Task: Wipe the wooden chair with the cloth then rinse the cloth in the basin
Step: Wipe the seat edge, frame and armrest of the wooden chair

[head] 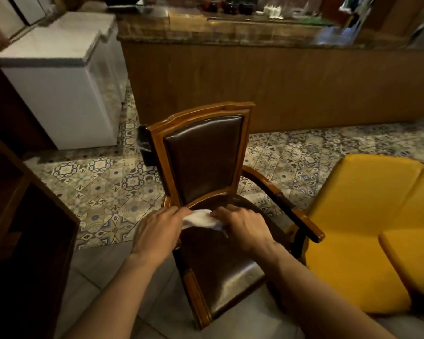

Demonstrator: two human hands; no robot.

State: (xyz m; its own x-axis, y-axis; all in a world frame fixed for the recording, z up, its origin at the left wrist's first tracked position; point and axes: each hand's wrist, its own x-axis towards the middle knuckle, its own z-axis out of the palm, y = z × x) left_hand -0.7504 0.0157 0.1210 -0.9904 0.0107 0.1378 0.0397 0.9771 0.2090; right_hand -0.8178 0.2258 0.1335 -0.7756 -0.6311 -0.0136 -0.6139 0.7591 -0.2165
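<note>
A wooden chair (245, 133) with dark brown leather back and seat stands in the middle, facing me. A small white cloth (200, 218) lies bunched at the rear of the seat, just below the backrest. My left hand (157, 231) pinches the cloth's left end. My right hand (242, 228) lies over its right end, fingers closed on it. Both hands hover at the seat's back edge. No basin is in view.
Yellow cushioned seats (360, 228) stand close on the right, touching the chair's armrest (301, 221). A white chest freezer (59, 94) is at the left, a long wooden counter (255, 81) behind, a dark cabinet (15, 228) at near left. Patterned tiles cover the floor.
</note>
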